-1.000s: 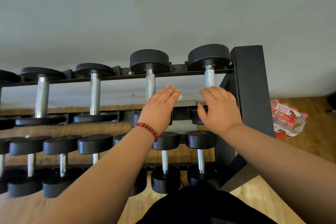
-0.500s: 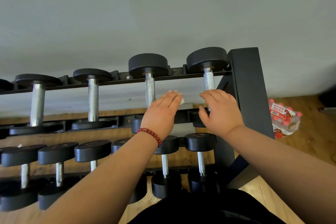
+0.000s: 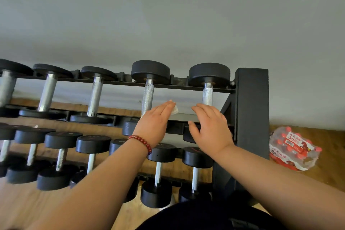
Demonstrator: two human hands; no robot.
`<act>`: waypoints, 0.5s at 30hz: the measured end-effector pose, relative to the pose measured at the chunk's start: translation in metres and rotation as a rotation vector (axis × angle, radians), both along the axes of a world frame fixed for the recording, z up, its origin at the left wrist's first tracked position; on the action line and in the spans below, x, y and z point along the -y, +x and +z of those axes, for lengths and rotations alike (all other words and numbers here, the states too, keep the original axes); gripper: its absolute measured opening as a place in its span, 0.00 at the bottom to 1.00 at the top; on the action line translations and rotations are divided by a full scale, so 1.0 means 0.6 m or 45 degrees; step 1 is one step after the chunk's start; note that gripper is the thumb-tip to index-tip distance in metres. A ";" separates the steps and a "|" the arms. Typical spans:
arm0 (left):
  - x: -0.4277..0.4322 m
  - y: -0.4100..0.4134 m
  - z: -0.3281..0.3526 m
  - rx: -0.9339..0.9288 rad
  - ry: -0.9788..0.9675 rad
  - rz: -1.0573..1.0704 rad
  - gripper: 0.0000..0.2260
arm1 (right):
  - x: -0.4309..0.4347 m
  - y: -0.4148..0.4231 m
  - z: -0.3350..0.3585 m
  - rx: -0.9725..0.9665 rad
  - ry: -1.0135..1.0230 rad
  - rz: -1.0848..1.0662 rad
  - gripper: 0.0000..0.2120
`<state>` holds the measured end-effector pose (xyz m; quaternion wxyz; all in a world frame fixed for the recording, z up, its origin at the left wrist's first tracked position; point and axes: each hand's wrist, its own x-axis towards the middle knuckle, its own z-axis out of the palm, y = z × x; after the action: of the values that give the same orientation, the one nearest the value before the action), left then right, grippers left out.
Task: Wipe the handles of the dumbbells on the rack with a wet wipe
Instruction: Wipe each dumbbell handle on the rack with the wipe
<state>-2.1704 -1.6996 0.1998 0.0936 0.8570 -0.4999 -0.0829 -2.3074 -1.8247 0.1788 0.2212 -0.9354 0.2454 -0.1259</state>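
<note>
At the right end of the rack (image 3: 251,117), top rail, the left hand (image 3: 153,123), fingers straight together, covers the wet wipe (image 3: 175,110); its grip is hidden. The right hand (image 3: 211,129) lies spread over the last dumbbell handle (image 3: 207,95). If held loosely, the wipe could drop.

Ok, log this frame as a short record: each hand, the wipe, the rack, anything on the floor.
left hand: fingers straight, beside the second handle from the right on the top row; bracelet on the wrist
wipe: white, shows past the left fingertips
right hand: fingers relaxed, over the lower end of the rightmost handle
rack: black, dumbbells on upper and lower rows
floor: wrapped bottle pack right of the rack
</note>
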 end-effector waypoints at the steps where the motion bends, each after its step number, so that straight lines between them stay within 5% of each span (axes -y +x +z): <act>1: 0.004 -0.009 0.002 -0.041 -0.026 0.063 0.28 | 0.008 -0.004 -0.001 0.009 0.038 0.039 0.21; 15: 0.078 -0.136 0.017 -0.400 -0.622 0.623 0.10 | 0.144 -0.015 0.025 0.116 0.544 0.552 0.24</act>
<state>-2.2522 -1.7464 0.2100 0.3876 0.8804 -0.2651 -0.0668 -2.3162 -1.9109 0.1939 0.4454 -0.8916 0.0510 -0.0632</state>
